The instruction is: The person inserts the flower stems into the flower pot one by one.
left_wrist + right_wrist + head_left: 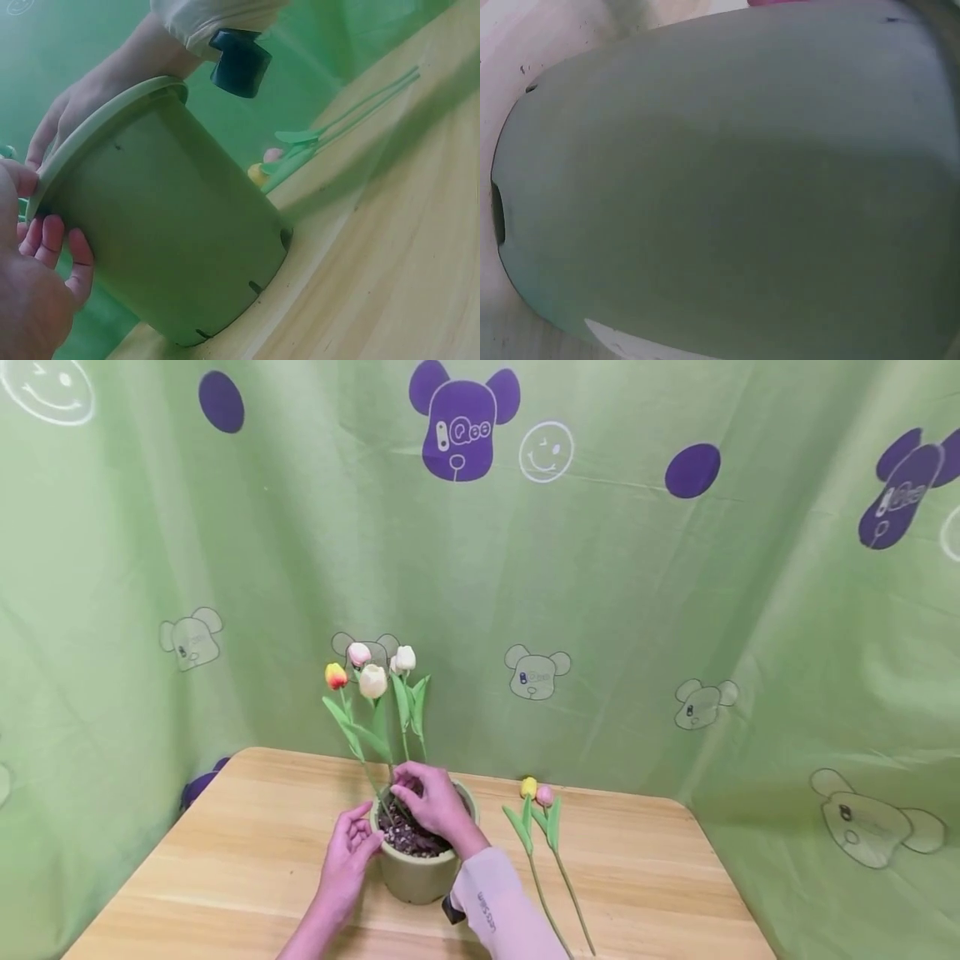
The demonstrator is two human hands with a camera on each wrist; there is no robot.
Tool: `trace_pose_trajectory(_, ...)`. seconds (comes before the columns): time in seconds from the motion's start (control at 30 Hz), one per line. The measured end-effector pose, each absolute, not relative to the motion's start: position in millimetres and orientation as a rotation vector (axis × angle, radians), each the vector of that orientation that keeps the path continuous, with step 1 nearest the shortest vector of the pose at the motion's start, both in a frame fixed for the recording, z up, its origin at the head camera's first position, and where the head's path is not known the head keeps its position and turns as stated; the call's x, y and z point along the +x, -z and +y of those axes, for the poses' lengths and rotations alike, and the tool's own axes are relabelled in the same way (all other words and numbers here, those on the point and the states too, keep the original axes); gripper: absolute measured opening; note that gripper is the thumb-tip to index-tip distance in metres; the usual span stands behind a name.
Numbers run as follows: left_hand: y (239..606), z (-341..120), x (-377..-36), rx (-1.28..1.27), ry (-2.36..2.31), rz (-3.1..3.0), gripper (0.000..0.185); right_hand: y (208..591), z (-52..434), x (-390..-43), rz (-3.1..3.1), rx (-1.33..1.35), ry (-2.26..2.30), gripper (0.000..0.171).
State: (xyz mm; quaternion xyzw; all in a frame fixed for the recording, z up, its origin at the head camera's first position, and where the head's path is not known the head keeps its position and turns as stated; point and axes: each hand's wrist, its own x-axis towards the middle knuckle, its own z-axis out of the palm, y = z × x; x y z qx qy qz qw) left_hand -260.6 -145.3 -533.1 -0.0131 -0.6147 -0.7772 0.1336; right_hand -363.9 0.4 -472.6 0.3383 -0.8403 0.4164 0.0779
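Observation:
A green plastic flower pot (416,878) filled with dark soil (412,842) stands on the table. Several artificial tulips rise from it, among them a red-and-yellow tulip (336,675), a pink tulip (359,654) and a cream tulip (372,682). My right hand (433,802) reaches over the rim, with thumb and fingers pinching a tulip stem low above the soil. At the pot's left side my left hand (351,843) holds the rim, its fingers curled beneath the lip in the left wrist view. The pot wall (727,210) fills the right wrist view, hiding the right fingers.
On the wooden table (645,877), right of the pot, lie a yellow tulip (528,787) and a pink tulip (545,796) with long stems. A green printed curtain (615,593) hangs behind and at both sides. A black band (240,64) circles the right wrist.

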Motion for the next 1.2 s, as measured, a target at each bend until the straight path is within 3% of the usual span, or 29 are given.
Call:
trace_pose_trajectory(0.93,535.7,-146.3,-259.7,-0.024,2.245,-1.816,0.057,474.7,2.4,-367.6,-2.595,0.951,-1.321,0.012)
trace_pose_trajectory(1.2,535.8,-143.8,-260.1,-0.03,2.235,-1.813,0.056,475.1,4.8,-367.6,-2.588,0.875,-1.376,0.017)
